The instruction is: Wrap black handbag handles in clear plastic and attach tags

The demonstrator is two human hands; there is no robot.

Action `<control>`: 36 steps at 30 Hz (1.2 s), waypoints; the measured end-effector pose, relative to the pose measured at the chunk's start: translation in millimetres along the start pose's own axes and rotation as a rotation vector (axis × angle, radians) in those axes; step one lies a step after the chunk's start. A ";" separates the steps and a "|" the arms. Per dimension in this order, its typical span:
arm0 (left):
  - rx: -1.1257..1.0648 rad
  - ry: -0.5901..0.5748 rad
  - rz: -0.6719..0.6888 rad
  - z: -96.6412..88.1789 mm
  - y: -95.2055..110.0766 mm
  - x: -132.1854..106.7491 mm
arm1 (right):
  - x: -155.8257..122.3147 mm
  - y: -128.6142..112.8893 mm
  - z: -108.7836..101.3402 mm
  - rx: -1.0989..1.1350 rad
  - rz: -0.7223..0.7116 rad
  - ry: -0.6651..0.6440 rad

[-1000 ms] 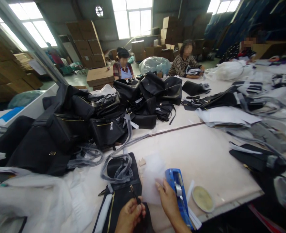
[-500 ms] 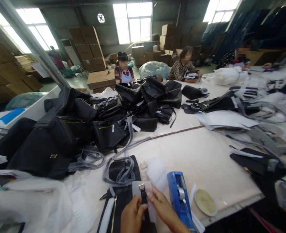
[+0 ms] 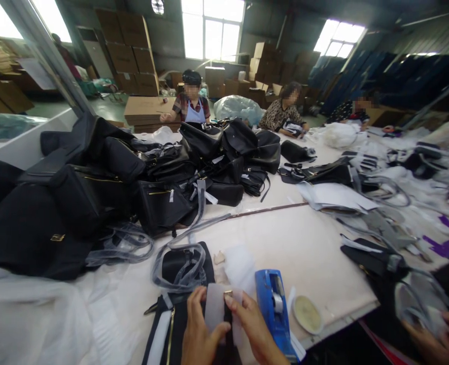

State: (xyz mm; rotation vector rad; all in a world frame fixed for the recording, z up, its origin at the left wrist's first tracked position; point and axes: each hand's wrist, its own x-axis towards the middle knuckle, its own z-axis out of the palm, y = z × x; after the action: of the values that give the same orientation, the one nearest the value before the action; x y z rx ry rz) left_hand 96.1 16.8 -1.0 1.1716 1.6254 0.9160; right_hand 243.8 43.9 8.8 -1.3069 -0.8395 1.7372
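A black strap with a small gold buckle lies against a thin white wrapping sheet, close in front of me. My left hand grips the sheet from the left, its thumb by the strap and its fingers bent at the sheet's left edge. From the other side, my right hand pinches the strap, thumb just under the buckle and fingers partly behind the sheet. Beneath, a black bag with a gold zip lies on the table; my hands cover part of it.
A blue tape dispenser and a round yellowish dish stand to the right. Black bags are heaped at left and centre. Another person's hands hold something wrapped at lower right. Several people sit across the table.
My view has turned slightly right. My left fingers have spread up along the sheet's left edge, and my right thumb has moved up to the buckle. Another person's hands now show at lower right.
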 end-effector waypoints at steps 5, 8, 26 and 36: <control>-0.626 -0.514 -0.260 -12.5 12.0 10.5 | -6.9 -6.8 6.2 0.075 0.040 -0.060; -0.773 -0.557 -0.331 -8.1 15.3 5.9 | -5.2 -5.2 4.8 -0.037 -0.007 -0.012; -0.544 -0.348 -0.223 14.4 -5.4 -0.2 | -4.6 8.9 -3.0 -0.403 -0.156 0.223; -0.349 -0.213 -0.217 10.8 15.3 -4.3 | -7.6 -7.0 5.2 -0.344 -0.167 0.197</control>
State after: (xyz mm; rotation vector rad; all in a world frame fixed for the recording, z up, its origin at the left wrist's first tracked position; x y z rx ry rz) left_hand 111.3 17.5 10.7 0.8048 1.3268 0.8605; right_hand 241.4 40.2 19.5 -1.5538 -1.1313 1.3482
